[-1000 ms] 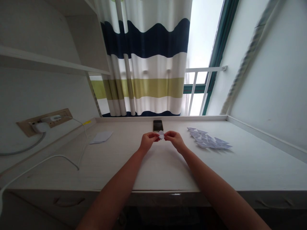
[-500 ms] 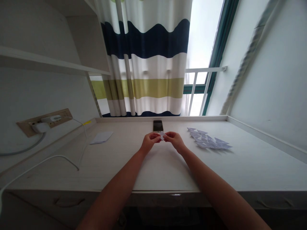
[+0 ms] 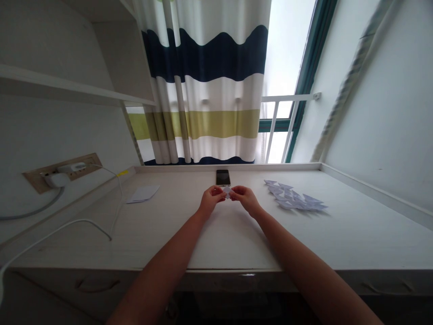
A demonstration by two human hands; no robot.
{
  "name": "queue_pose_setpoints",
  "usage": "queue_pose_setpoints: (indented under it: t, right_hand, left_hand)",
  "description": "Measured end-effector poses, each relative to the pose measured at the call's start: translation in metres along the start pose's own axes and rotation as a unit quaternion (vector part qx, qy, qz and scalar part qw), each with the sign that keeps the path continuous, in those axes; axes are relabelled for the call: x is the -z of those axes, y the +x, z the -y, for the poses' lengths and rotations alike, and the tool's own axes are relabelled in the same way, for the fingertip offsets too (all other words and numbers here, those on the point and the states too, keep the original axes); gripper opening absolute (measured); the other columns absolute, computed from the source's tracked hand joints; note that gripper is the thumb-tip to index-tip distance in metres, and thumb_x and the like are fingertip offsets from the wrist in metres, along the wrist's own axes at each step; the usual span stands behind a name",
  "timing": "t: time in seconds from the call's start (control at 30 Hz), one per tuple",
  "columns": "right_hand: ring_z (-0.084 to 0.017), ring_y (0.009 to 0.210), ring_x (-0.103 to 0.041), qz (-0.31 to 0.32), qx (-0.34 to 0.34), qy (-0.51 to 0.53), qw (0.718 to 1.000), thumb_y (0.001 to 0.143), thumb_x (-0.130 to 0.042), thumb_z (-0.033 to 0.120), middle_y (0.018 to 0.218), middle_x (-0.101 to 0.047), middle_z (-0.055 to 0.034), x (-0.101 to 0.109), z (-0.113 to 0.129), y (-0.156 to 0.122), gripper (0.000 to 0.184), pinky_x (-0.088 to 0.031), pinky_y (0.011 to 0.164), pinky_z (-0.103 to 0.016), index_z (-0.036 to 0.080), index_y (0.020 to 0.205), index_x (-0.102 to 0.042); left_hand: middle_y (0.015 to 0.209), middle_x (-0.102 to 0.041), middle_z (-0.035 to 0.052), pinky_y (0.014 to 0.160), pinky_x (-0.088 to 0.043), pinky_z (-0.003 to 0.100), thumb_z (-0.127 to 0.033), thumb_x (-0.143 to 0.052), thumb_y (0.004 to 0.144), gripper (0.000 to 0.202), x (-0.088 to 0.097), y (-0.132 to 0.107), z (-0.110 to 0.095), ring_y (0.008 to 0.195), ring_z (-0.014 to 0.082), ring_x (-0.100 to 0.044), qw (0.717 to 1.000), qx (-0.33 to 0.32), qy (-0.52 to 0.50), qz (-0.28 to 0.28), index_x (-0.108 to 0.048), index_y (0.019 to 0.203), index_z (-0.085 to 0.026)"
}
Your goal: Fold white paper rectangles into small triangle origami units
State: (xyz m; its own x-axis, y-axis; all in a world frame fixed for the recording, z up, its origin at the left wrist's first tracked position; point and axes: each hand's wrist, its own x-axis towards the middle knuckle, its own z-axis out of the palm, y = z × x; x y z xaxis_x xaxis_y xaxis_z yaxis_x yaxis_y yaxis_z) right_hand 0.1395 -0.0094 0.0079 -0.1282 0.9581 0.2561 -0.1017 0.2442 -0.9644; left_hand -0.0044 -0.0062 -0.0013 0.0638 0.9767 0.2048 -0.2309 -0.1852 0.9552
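Note:
A small folded piece of white paper (image 3: 227,192) is pinched between both hands above the middle of the desk. My left hand (image 3: 211,198) grips its left side with thumb and fingers. On the opposite side, my right hand (image 3: 246,198) is closed on the paper too. Fingertips cover parts of it, so its exact folds are hard to make out. Just beyond the hands lies a dark-screened phone (image 3: 223,177). Over to the right, several folded white paper pieces (image 3: 294,197) are grouped on the desk. A stack of white paper sheets (image 3: 143,194) rests at the left.
The white desk (image 3: 233,246) has a raised rim along its back and right side. White cables (image 3: 84,220) run across its left part from a wall socket (image 3: 64,171). A shelf (image 3: 74,92) overhangs the left, and a striped curtain (image 3: 216,99) hangs behind.
The paper between my hands has shifted very slightly to the left and shows a little differently. Both hands keep their grip and nearly the same place.

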Motion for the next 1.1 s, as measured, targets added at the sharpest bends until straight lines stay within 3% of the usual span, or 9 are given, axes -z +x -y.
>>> queue_pose_setpoints:
  t: [0.3,0.63,0.9,1.1]
  right_hand:
    - [-0.012,0.053,-0.055,-0.015,-0.004,0.014,1.0,0.049,-0.074,0.032,0.056,-0.062,-0.0001,0.0007,-0.0031,0.0029,0.028,-0.046,0.061,-0.031,0.015,0.066,-0.062]
    - [-0.012,0.054,-0.055,-0.012,0.026,0.005,1.0,0.05,-0.073,0.032,0.058,-0.062,-0.0003,0.0026,-0.0033,0.0037,0.027,-0.045,0.061,-0.031,0.015,0.067,-0.062]
    - [-0.013,0.053,-0.056,-0.006,0.04,0.003,0.999,0.054,-0.07,0.032,0.057,-0.062,0.0013,0.002,-0.0027,0.0022,0.028,-0.046,0.059,-0.031,0.018,0.075,-0.058]
    - [-0.011,0.054,-0.053,0.01,0.082,-0.038,0.996,0.06,-0.065,0.031,0.058,-0.06,0.0017,0.0025,-0.0014,0.0006,0.017,-0.045,0.058,-0.029,0.018,0.07,-0.059]
  left_hand:
    - [0.059,-0.061,-0.0009,0.065,-0.049,0.028,-0.02,-0.072,0.052,0.024,-0.002,-0.0004,-0.002,0.059,0.011,-0.058,0.999,-0.032,0.018,-0.01,-0.053,0.065,-0.013]
    - [0.065,-0.065,0.0034,0.067,-0.049,0.029,-0.026,-0.068,0.06,0.023,-0.0009,-0.0016,-0.0045,0.061,0.0127,-0.061,1.0,-0.007,-0.004,0.002,-0.054,0.073,-0.013]
    - [0.062,-0.064,0.0011,0.065,-0.05,0.028,-0.028,-0.066,0.061,0.025,-0.0018,-0.0002,-0.0022,0.06,0.012,-0.06,0.997,-0.068,0.023,-0.001,-0.055,0.078,-0.015]
    - [0.069,-0.064,0.0033,0.063,-0.049,0.028,-0.027,-0.067,0.06,0.023,-0.0027,-0.0038,-0.004,0.066,0.0141,-0.06,0.993,-0.083,0.072,0.045,-0.06,0.077,-0.014]
